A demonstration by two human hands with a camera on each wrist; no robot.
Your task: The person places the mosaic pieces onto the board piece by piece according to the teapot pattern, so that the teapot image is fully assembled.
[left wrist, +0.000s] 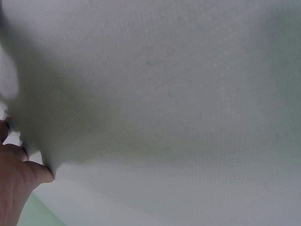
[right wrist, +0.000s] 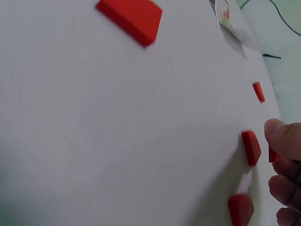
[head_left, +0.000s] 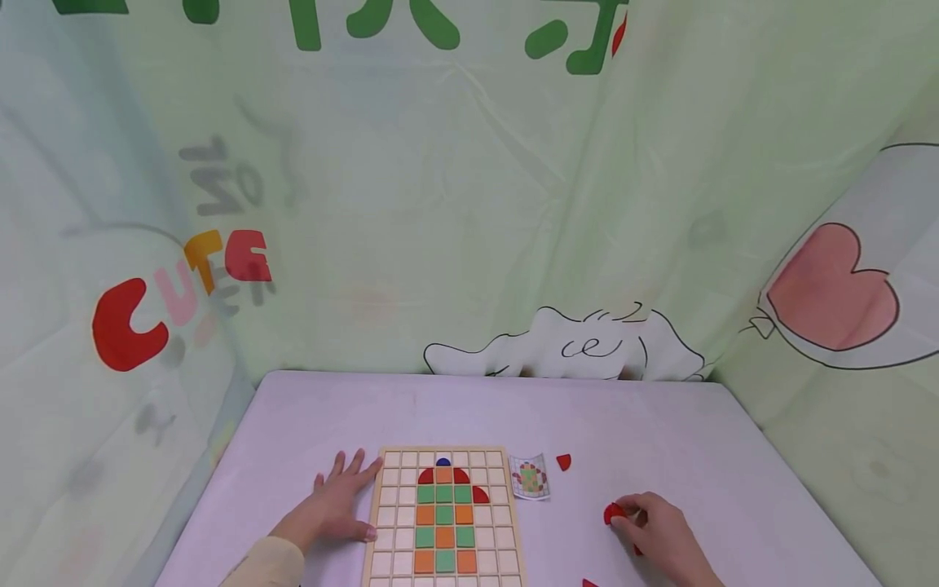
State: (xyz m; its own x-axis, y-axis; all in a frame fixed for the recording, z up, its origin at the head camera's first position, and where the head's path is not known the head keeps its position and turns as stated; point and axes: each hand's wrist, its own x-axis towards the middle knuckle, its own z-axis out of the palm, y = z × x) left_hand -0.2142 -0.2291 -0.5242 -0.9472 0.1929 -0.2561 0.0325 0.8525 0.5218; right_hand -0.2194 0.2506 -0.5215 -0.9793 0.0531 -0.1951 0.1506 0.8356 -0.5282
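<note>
My right hand (head_left: 660, 534) pinches a small red wooden tile (right wrist: 273, 154) between thumb and fingers, to the right of the board. Close by on the table lie a red tile (right wrist: 251, 148) and another red tile (right wrist: 241, 210). My left hand (head_left: 337, 504), fingers spread, rests at the left edge of a wooden grid board (head_left: 385, 562). On that board, green squares (head_left: 444, 514) and orange squares (head_left: 444, 537) form a column pattern. Red quarter-round tiles (head_left: 480, 495) and a blue piece (head_left: 443, 462) sit at its upper part.
A small printed pattern card (head_left: 539, 489) lies against the board's right side. Beyond it is a red quarter-round tile (head_left: 563, 462), and a red piece (head_left: 590, 583) shows at the bottom edge. Printed curtains (head_left: 440, 204) hang around the pale table (head_left: 330, 408).
</note>
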